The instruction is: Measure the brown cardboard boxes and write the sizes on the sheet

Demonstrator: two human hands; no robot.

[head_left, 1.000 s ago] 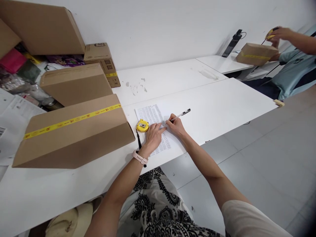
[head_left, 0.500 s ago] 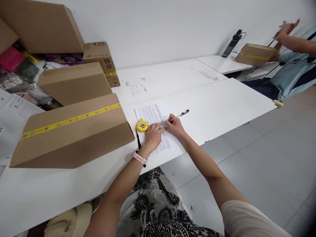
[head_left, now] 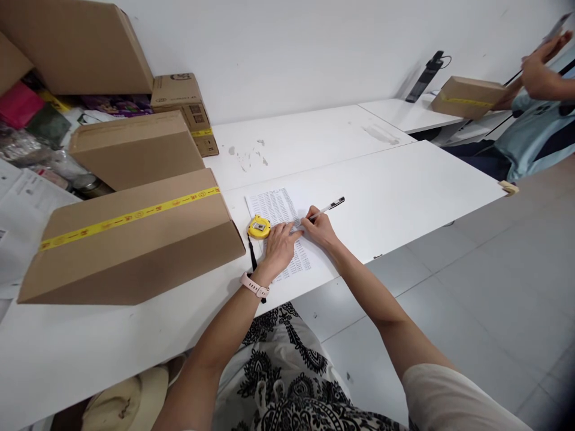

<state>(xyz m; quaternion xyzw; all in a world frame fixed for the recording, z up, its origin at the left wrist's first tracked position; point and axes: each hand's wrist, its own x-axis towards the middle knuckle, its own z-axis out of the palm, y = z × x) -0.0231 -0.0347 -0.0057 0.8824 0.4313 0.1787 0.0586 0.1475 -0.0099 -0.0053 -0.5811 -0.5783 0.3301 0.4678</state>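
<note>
A printed sheet of paper [head_left: 275,208] lies on the white table [head_left: 395,185]. My left hand [head_left: 277,247] rests flat on the sheet with fingers stretched out, beside a yellow tape measure [head_left: 259,227]. My right hand [head_left: 318,228] is closed round a pen [head_left: 330,207], its tip on the sheet and its cap end pointing up to the right. A pink watch [head_left: 254,287] sits on my left wrist.
A long cardboard box with yellow tape [head_left: 130,239] lies left of the sheet, with more boxes [head_left: 135,149] and clutter behind it. At far right another person's hand [head_left: 541,69] is raised near a taped box [head_left: 467,96] on a second table.
My hands and the pen have barely moved. The other person's hand at far right has lifted away from the taped box and moved to the right.
</note>
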